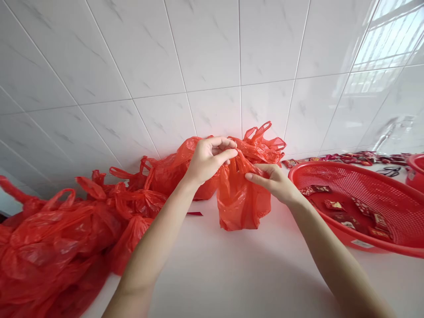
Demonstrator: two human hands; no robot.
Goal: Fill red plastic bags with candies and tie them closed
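A thin red plastic bag (243,201) hangs from both hands over the white table, its lower end near the surface. My left hand (213,157) pinches the bag's top edge between thumb and fingers. Lower and to the right, my right hand (273,179) is closed on the bag's right side, thumb in front. The bag looks flat and limp. Just behind it lie more red bags (261,148), some with loose handles sticking up.
Filled red bags (62,234) pile up along the left. On the right, a red mesh basket (351,176) holds several small wrapped packets (334,204). More packets line the tiled wall (212,48). Part of a dark red flat piece (195,213) shows on the white table (232,274).
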